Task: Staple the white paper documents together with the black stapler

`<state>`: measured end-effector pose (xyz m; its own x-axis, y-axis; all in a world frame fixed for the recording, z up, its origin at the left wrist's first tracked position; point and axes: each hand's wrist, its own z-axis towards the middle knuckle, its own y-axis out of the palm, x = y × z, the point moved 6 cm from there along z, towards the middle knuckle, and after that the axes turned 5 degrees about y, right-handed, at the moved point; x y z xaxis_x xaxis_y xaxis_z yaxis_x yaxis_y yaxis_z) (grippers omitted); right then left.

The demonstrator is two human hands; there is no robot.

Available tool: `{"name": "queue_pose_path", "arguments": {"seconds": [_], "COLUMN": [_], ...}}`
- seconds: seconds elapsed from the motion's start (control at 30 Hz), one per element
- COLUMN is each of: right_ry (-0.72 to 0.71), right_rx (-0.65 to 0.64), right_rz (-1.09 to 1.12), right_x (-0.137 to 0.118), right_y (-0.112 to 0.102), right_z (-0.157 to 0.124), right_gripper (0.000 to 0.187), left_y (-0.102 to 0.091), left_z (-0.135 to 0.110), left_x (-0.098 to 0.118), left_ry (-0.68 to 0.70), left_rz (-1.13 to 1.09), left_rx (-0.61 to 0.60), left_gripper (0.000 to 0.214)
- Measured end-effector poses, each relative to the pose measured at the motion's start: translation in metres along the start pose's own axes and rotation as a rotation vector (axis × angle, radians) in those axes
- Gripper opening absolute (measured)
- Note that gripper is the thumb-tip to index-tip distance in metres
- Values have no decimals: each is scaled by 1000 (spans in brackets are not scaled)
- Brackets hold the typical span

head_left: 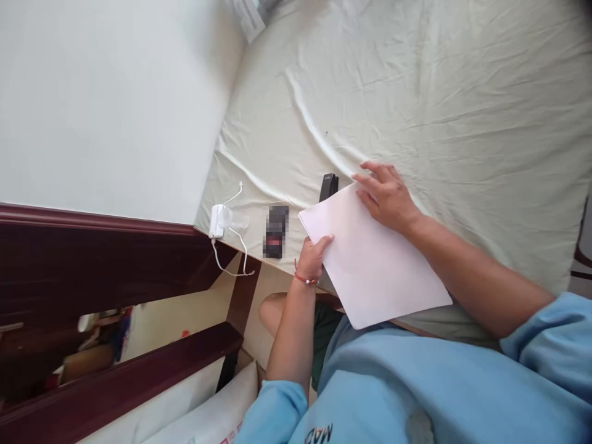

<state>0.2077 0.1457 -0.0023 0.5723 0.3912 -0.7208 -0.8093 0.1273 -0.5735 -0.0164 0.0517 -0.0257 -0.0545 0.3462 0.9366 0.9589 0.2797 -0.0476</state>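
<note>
White sheets of paper (383, 265) lie tilted in front of me, over the near edge of the cloth-covered surface. At their left edge my left hand (312, 256) grips them, thumb on top and fingers hidden beneath. My right hand (387, 196) rests on the upper edge of the paper with its fingers stretched and apart. Just beyond the paper's top left side is a black stapler (328, 186), its lower part covered by the sheets. A dark object with a red patch (276, 233) lies to the left, pixelated and unreadable.
A white device with cables (216, 221) sits at the surface's left corner. The pale cloth (416, 92) is wrinkled. A white wall (106, 105) and a dark red wooden rail (115, 240) border the left. A grey and white item (252, 21) is at the far corner.
</note>
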Motion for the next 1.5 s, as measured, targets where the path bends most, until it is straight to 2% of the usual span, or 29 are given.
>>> {"name": "queue_pose_path", "arguments": {"seconds": [0.13, 0.3, 0.47, 0.6, 0.77, 0.97, 1.1, 1.23, 1.33, 1.43, 1.5], "right_ry": [-52, -38, -58, -43, -53, -99, -149, -38, 114, 319, 457], "right_rx": [-83, -38, -55, -56, -75, 11, 45, 62, 47, -75, -251], "right_rz": [26, 9, 28, 44, 74, 191, 262, 261, 323, 560, 807], "right_x": [-5, -5, -9, -9, -9, -6, -8, 2, 15, 26, 28], "right_y": [6, 5, 5, 2, 2, 1, -3, -7, -7, -4, 2], "right_z": [-2, -3, -3, -2, -1, 0, 0, 4, 7, 8, 5], "right_gripper": [29, 34, 33, 38, 32, 28, 25, 31, 56, 72, 72], "left_y": [2, 5, 17, 24, 37, 52, 48, 27, 6, -9, -16], "left_z": [9, 18, 21, 21, 17, 9, 6, -1, -5, -5, -2], "left_x": [2, 1, 13, 26, 39, 47, 50, 48, 42, 29, 19], "left_ry": [14, 58, 109, 119, 183, 238, 288, 277, 235, 181, 143], "left_rz": [60, 152, 244, 345, 460, 636, 674, 448, 196, 16, -68], "left_rx": [-62, -103, -209, -240, -280, -357, -314, -188, -90, -7, 41], "left_gripper": [50, 40, 31, 31, 37, 40, 40, 47, 55, 64, 68]}}
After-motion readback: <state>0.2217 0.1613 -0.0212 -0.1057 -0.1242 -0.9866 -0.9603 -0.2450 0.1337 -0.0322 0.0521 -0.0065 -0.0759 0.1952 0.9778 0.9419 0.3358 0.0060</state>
